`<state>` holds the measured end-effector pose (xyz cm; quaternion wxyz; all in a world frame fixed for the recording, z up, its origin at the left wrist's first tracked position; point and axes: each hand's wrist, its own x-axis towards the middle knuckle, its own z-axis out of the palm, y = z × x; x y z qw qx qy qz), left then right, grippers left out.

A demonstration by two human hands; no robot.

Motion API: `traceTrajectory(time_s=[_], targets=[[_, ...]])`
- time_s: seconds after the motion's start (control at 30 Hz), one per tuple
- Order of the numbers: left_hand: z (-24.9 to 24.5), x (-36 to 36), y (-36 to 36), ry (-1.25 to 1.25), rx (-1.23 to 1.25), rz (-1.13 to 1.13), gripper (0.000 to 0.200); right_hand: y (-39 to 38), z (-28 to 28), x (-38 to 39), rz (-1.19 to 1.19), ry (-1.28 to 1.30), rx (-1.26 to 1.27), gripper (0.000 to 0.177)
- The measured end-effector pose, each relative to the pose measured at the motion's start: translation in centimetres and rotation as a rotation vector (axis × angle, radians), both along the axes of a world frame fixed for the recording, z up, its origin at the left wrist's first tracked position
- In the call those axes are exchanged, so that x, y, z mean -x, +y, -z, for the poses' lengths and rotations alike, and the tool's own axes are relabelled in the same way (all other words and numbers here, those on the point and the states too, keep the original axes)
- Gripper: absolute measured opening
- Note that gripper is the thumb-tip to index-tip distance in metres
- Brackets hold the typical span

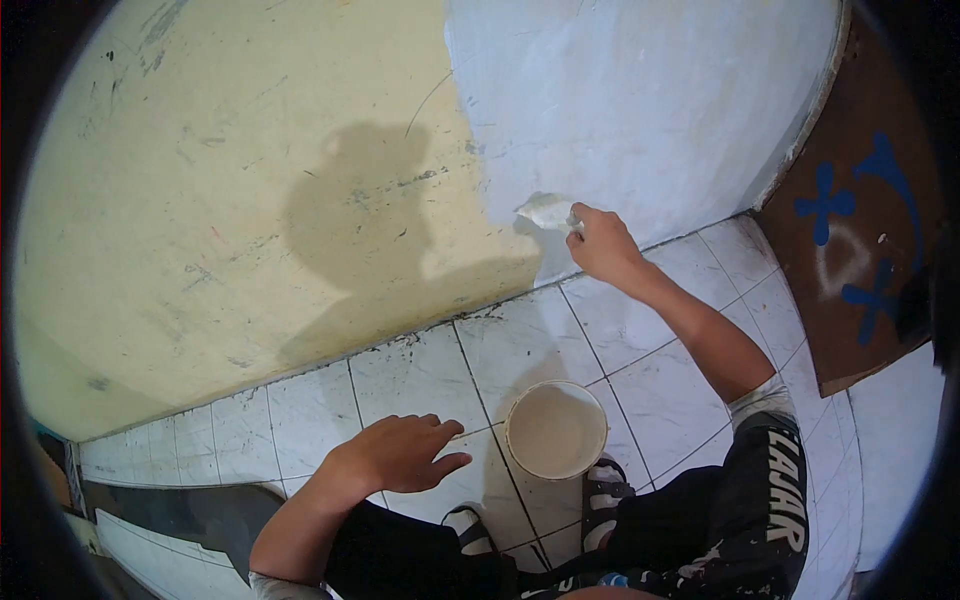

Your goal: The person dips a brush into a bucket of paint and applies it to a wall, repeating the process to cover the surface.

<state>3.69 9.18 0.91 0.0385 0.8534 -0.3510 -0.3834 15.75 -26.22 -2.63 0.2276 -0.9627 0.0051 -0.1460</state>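
Note:
My right hand (600, 243) is closed on a pale, whitish tool (547, 211), whose far end lies against the wall beside the edge between yellow and white paint. The exact kind of tool is hard to make out. My left hand (410, 453) hangs over the floor with its fingers apart and nothing in it. Just right of it, a round white bucket (555, 430) stands on the tiles with pale liquid inside. The wall is scuffed yellow (230, 150) on the left and whitish (640, 100) on the right.
White floor tiles (410, 385) run along the base of the wall. A brown panel with blue marks (860, 230) stands at the right. My sandalled feet (602, 495) are close to the bucket. A dark patch (190, 515) lies at the lower left.

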Motion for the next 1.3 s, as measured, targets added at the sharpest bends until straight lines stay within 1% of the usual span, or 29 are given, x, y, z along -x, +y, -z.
traceTrajectory(time_s=[0.07, 0.13, 0.2, 0.27, 0.3, 0.37, 0.4, 0.47, 0.5, 0.57, 0.63, 0.73, 0.77, 0.8, 0.83, 0.9, 0.93, 1.0, 1.07, 1.1, 1.13, 1.17, 1.23, 1.3], targets=[[-0.1, 0.4, 0.1, -0.002, 0.001, 0.001, 0.058, -0.7, -0.8, -0.9, 0.009, 0.036, -0.015, 0.029], [0.0, 0.7, 0.5, -0.054, 0.067, -0.014, 0.054, -1.5, -3.3, -2.6, 0.013, -0.081, 0.032, 0.025], [-0.4, 0.6, 0.3, -0.030, 0.025, -0.023, 0.055, -1.3, -7.2, -2.6, 0.043, -0.220, -0.023, 0.025], [-0.2, 0.6, 0.4, -0.003, -0.015, -0.031, 0.057, -0.3, -11.2, -1.4, 0.079, -0.266, -0.071, 0.025], [0.4, 0.6, 0.8, -0.035, 0.027, -0.028, 0.055, 0.3, -12.6, -0.7, 0.080, -0.264, -0.073, 0.025], [0.7, 0.5, 0.9, -0.065, 0.068, -0.029, 0.054, 1.6, -14.5, 0.6, 0.049, -0.462, -0.099, 0.027], [0.5, 0.3, 0.8, -0.059, 0.056, -0.037, 0.054, 2.6, -14.9, 1.0, 0.047, -0.459, -0.101, 0.027], [0.2, 0.0, 0.4, -0.051, 0.042, -0.048, 0.054, 4.6, -15.2, 1.4, 0.027, -0.648, -0.161, 0.030], [0.0, -0.2, 0.2, -0.021, 0.004, -0.048, 0.055, 5.2, -14.6, 0.7, 0.026, -0.645, -0.162, 0.030], [0.1, -0.5, 0.1, 0.011, -0.033, -0.048, 0.057, 6.0, -11.4, -1.6, -0.027, -0.756, 0.062, 0.030], [0.5, -0.6, 0.2, -0.002, -0.013, -0.012, 0.057, 7.6, -6.5, -3.2, 0.056, -0.566, 0.123, 0.035], [0.6, -0.7, 0.4, 0.002, -0.003, -0.022, 0.056, 8.3, -0.6, -2.7, 0.001, -0.490, 0.096, 0.037], [0.5, -0.7, 0.4, 0.004, 0.002, -0.025, 0.056, 8.0, 0.8, -2.3, -0.025, -0.404, 0.092, 0.034], [0.3, -0.8, 0.4, 0.003, -0.009, -0.024, 0.056, 7.8, 1.8, -2.0, -0.050, -0.317, 0.089, 0.032], [0.3, -0.8, 0.4, 0.003, -0.020, -0.020, 0.056, 7.8, 2.6, -1.6, -0.052, -0.313, 0.095, 0.032], [0.3, -0.7, 0.3, 0.003, -0.024, -0.018, 0.056, 7.6, 3.8, -0.9, -0.045, -0.122, 0.097, 0.032], [0.3, -0.7, 0.3, -0.003, -0.033, -0.018, 0.056, 7.5, 4.2, -0.6, -0.043, -0.123, 0.099, 0.032], [0.3, -0.5, 0.2, 0.004, -0.020, -0.017, 0.056, 7.3, 5.0, -0.3, -0.065, 0.075, 0.073, 0.030], [0.4, -0.2, 0.3, 0.010, -0.011, -0.019, 0.056, 6.3, 6.9, -1.0, -0.074, 0.119, 0.022, 0.028], [0.6, 0.1, 0.5, -0.031, 0.044, -0.005, 0.053, 6.2, 6.7, -1.2, -0.083, 0.165, -0.026, 0.026], [0.8, 0.4, 0.8, -0.069, 0.100, 0.008, 0.050, 5.9, 6.3, -1.6, -0.085, 0.162, -0.028, 0.026], [1.0, 0.6, 1.0, -0.071, 0.098, 0.004, 0.050, 5.3, 5.6, -2.4, -0.057, 0.130, -0.044, 0.024], [1.2, 0.8, 1.3, -0.099, 0.128, 0.010, 0.049, 4.5, 2.3, -3.5, -0.036, 0.047, -0.042, 0.024], [1.0, 0.6, 1.3, -0.089, 0.106, 0.005, 0.049, 4.3, -1.6, -3.2, -0.029, -0.056, -0.046, 0.026]])
